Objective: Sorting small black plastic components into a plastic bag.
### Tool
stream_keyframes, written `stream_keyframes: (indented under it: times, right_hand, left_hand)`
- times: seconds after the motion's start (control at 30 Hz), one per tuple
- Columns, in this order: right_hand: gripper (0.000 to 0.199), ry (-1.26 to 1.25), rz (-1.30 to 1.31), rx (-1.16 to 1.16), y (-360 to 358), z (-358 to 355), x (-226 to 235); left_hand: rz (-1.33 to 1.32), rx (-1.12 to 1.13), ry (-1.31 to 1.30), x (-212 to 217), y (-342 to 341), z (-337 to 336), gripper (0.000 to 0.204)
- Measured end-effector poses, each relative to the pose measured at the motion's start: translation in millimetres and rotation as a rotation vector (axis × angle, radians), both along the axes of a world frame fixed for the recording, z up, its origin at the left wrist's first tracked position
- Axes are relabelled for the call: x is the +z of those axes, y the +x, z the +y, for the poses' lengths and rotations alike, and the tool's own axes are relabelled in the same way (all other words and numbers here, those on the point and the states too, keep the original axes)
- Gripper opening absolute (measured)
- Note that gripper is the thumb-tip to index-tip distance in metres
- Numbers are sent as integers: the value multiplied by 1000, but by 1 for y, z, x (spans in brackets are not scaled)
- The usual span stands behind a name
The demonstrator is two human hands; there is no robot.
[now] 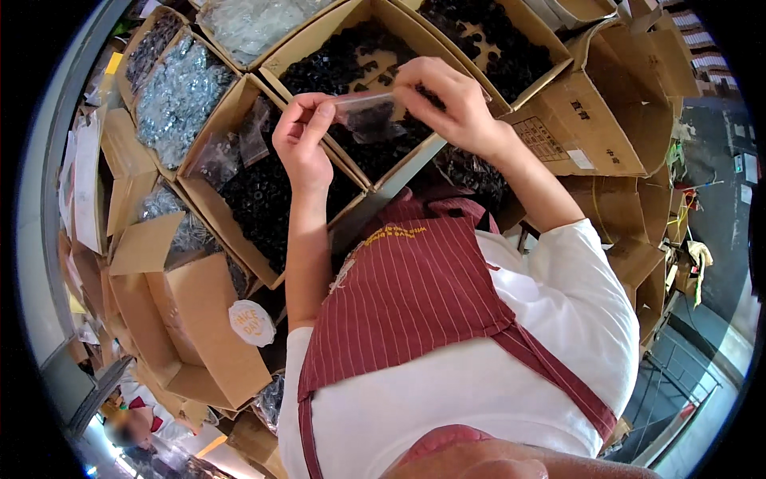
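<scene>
A small clear zip bag [369, 120] with dark pieces inside is stretched between my two hands. The thumb and fingers of my left hand [305, 142] pinch its left end. At the right end of the bag's top strip, my right hand [456, 105] grips with bent fingers. The bag hangs over an open cardboard box [275, 62] of small black parts. Below my left wrist, another box [194, 190] holds black ring-like parts and a few clear bags.
Boxes of clear packets [255, 24] and shiny bluish packets [179, 100] stand at the far left. A third box of black parts [550, 76] is at the far right, beside a large open carton [590, 120]. An open carton [203, 319] stands near left; a person [140, 423] appears lower left.
</scene>
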State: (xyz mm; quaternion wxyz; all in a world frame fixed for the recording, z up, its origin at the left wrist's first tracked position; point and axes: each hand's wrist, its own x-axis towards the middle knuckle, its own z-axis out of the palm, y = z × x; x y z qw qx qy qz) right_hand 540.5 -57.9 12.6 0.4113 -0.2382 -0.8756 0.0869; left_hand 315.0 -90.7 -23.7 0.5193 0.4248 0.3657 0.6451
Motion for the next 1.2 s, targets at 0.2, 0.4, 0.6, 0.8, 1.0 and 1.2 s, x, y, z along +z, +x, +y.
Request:
stream_keyframes:
  times: [0.2,0.4,0.6,0.8,1.0,1.2]
  right_hand:
    - [48,-1148,439,189,-31,-22,-22]
    - [34,-1216,714,-146,33,-37,-12]
    - [43,-841,158,-633,142,-76,-45]
    - [36,-492,-212,-846,175,-84,-52]
    - [18,-554,179,-683,122,-42,3]
    - [18,-471,200,-324,62,10,21]
  left_hand:
    - [-105,-82,-93,1,11,-5,13]
    - [242,145,-107,-8,-17,15,18]
    - [982,273,-279,-32,-86,32,34]
    - [1735,175,-544,-44,-102,36,70]
    - [1734,276,-513,-66,-130,30,38]
    - [1505,623,-375,-48,-135,17,24]
